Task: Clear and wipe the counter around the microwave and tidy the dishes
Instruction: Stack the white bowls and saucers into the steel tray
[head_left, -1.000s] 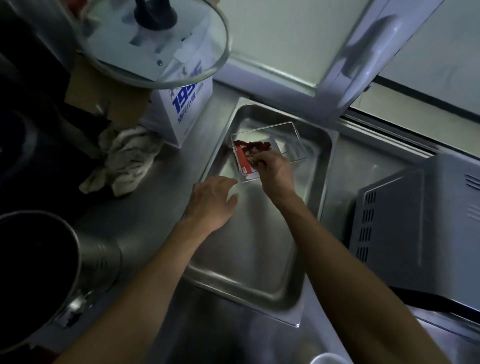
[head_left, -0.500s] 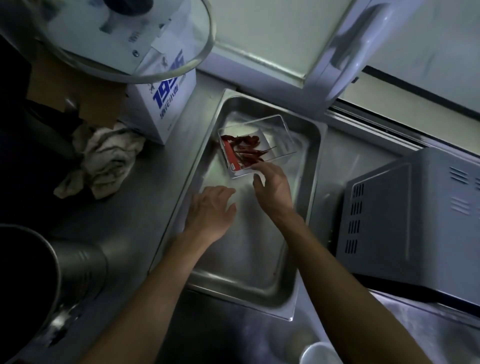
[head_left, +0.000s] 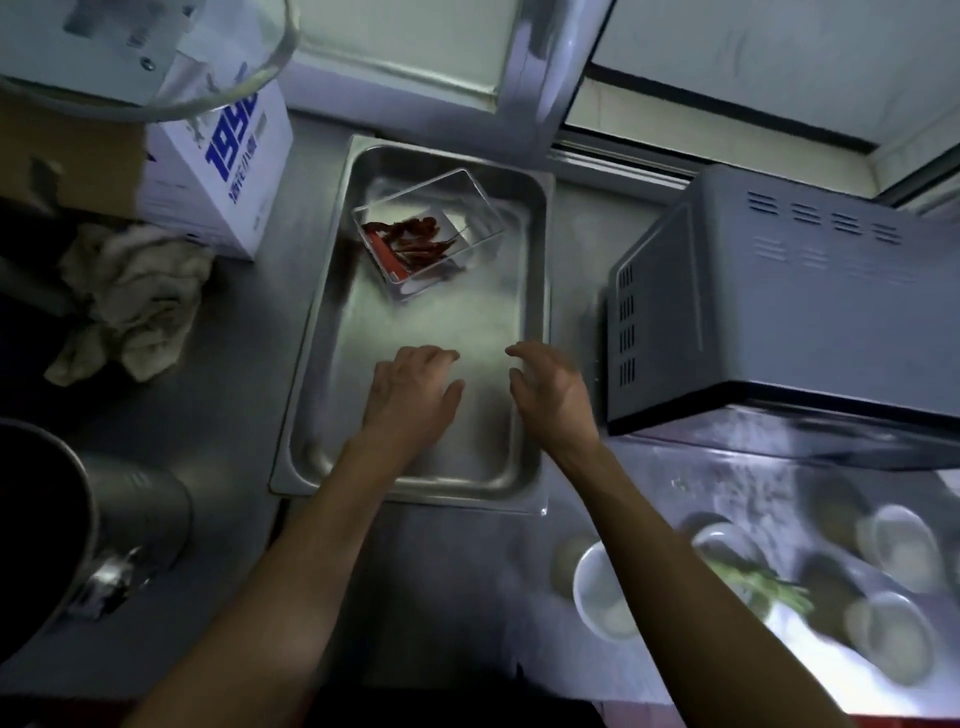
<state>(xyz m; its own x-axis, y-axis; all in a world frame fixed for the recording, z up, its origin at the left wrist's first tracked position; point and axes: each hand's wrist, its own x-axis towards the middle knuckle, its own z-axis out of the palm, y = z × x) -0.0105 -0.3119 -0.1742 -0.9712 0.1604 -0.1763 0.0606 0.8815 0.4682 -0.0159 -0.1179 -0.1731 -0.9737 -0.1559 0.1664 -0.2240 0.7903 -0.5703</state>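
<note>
Both hands (head_left: 410, 389) (head_left: 550, 395) seemingly hold nothing; hovering over tray (head_left: 332, 322).

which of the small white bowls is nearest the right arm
The white bowl at the counter's near edge, right beside the right forearm. The other bowls sit farther right, below the microwave.

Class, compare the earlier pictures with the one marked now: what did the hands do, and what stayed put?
The right hand let go of the chillies in the clear container and drew back toward the person; the left hand drew back too. Both now hang open over the steel tray, holding nothing. Container, tray, cloth and microwave stayed put.
</note>
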